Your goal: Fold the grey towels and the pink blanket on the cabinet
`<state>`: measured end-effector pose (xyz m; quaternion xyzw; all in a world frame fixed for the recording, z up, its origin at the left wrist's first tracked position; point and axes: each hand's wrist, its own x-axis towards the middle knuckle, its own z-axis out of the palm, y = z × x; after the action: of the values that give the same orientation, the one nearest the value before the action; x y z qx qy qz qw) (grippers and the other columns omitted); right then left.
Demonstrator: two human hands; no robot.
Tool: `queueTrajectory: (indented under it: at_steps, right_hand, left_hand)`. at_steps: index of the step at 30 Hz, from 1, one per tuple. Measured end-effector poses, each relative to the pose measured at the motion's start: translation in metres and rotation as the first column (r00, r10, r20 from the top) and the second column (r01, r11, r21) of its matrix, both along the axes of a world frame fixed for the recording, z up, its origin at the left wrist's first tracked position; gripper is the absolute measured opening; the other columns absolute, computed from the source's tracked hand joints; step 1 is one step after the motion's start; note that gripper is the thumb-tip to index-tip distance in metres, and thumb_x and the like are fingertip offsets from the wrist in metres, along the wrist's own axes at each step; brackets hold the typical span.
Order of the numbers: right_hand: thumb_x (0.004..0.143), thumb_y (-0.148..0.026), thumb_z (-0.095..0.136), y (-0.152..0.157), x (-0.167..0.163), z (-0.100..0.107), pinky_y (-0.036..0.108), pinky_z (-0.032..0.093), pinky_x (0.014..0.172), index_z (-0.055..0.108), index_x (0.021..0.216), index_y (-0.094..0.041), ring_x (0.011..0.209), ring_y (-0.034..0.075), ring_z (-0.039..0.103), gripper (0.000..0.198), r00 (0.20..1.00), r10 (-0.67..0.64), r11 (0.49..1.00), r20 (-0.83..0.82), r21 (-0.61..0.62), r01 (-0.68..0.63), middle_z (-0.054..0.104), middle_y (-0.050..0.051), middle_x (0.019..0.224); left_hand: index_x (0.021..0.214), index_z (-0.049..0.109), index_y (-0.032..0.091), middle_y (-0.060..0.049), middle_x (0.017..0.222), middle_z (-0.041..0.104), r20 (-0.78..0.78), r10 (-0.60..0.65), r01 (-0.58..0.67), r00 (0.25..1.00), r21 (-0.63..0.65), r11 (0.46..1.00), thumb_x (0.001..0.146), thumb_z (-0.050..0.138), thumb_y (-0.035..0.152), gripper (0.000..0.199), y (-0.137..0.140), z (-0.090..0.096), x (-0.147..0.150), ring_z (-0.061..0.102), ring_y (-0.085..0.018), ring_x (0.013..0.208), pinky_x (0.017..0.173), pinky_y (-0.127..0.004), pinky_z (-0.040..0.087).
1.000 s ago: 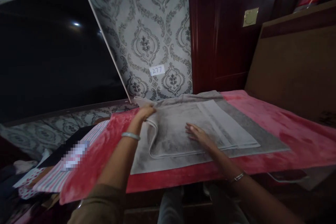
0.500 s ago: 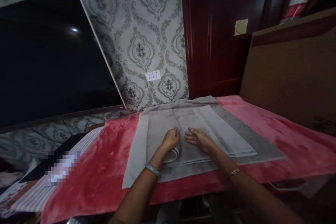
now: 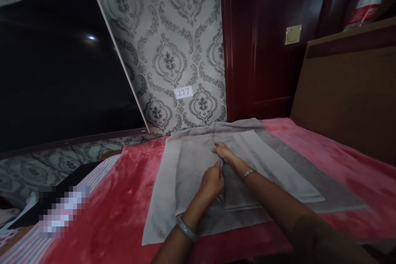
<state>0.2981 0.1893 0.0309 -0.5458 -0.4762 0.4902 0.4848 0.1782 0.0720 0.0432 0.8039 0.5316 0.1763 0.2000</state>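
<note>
A plush grey towel with paler bands along its sides lies folded in layers on a red blanket. Near its middle, the closed fingers of my left hand grip a folded edge of the towel, thumb on top. Farther back, my right hand rests at the same middle line, fingers stretched out to the left over the cloth. My right forearm crosses above the towel's right half. Below my left hand, part of the fold is hidden.
A large dark screen leans at the left. Patterned wallpaper with a paper label stands behind. To the right are a dark red door panel and a cardboard box with a plastic bottle on it. Striped cloth lies left.
My right hand has moved back and left along the towel's middle line. My left hand has come nearer and slightly right, still holding the folded edge. The view has shifted slightly.
</note>
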Motion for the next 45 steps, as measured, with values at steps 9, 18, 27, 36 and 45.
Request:
queueTrajectory:
  at_steps: [9, 18, 27, 36, 45]
  right_hand:
    - [0.075, -0.013, 0.066, 0.006, 0.024, -0.011, 0.024, 0.048, 0.066, 0.074, 0.091, -0.013, 0.076, 0.019, 0.067, 0.018, 0.947, -0.107, 0.990, 0.302, -0.059, 0.131, 0.073, 0.006, 0.084]
    - [0.080, -0.038, 0.072, 0.057, 0.022, -0.014, 0.023, 0.042, 0.055, 0.070, 0.074, -0.014, 0.066, 0.019, 0.063, 0.025, 0.858, -0.165, 0.979, 0.487, -0.028, 0.204, 0.063, 0.005, 0.062]
    - [0.086, -0.028, 0.073, 0.087, 0.017, -0.019, 0.029, 0.051, 0.087, 0.073, 0.105, -0.017, 0.108, 0.023, 0.066, 0.023, 0.785, -0.153, 0.986, 0.601, 0.040, 0.162, 0.073, 0.010, 0.110]
    - [0.097, -0.042, 0.064, 0.093, 0.028, -0.029, 0.040, 0.055, 0.089, 0.068, 0.104, -0.014, 0.096, 0.019, 0.067, 0.029, 0.785, -0.108, 0.990, 0.609, -0.009, 0.144, 0.070, 0.006, 0.104]
    - [0.096, -0.038, 0.065, 0.100, 0.021, -0.031, 0.039, 0.051, 0.096, 0.069, 0.105, -0.016, 0.107, 0.021, 0.066, 0.024, 0.748, -0.168, 0.981, 0.642, 0.033, 0.193, 0.071, 0.010, 0.111]
  left_hand:
    - [0.151, 0.044, 0.016, -0.017, 0.135, 0.065, 0.035, -0.050, 0.051, 0.998, -0.035, 0.998, 0.086, 0.045, 0.007, 0.065, -0.020, -0.012, 0.029, 0.064, -0.030, 0.120, 0.103, -0.042, 0.049]
    - [0.139, 0.049, 0.013, -0.016, 0.126, 0.064, 0.030, 0.030, -0.040, 0.999, 0.411, 0.911, 0.074, 0.062, 0.010, 0.067, -0.065, -0.064, 0.021, 0.060, -0.031, 0.113, 0.095, -0.044, 0.050]
    - [0.086, 0.057, 0.020, -0.004, 0.079, 0.056, -0.079, 0.029, 0.044, 0.996, 0.780, 0.624, 0.085, 0.060, 0.007, 0.013, -0.055, -0.090, 0.021, 0.053, -0.021, 0.079, 0.069, -0.033, 0.043]
    - [0.093, 0.064, 0.019, -0.008, 0.084, 0.060, -0.133, -0.051, 0.138, 0.990, 0.804, 0.578, 0.089, 0.061, 0.016, 0.006, -0.054, -0.112, 0.031, 0.055, -0.023, 0.084, 0.072, -0.035, 0.048]
    - [0.095, 0.065, 0.019, -0.004, 0.076, 0.057, -0.110, -0.101, 0.147, 0.989, 0.828, 0.542, 0.093, 0.061, 0.023, 0.006, -0.058, -0.106, 0.029, 0.054, -0.019, 0.072, 0.065, -0.032, 0.045]
